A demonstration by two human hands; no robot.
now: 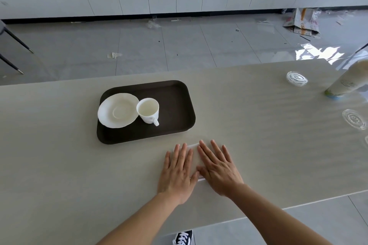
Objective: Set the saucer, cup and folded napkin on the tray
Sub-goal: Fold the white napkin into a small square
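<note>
A dark brown tray [175,103] lies on the beige table. On its left part rests a white saucer [117,110], and a white cup [148,110] stands upright just right of the saucer, handle pointing toward me. A white napkin [194,155] lies flat on the table in front of the tray's right corner. My left hand [178,173] and my right hand [218,167] press flat on the napkin, fingers spread, covering most of it. Only a strip between the hands and a near edge show.
At the table's right end stand a tall pale cup [346,81] and two clear glass lids or dishes [296,78] [354,121]. The table's near edge runs just behind my wrists. Chair legs [18,43] and litter are on the floor beyond.
</note>
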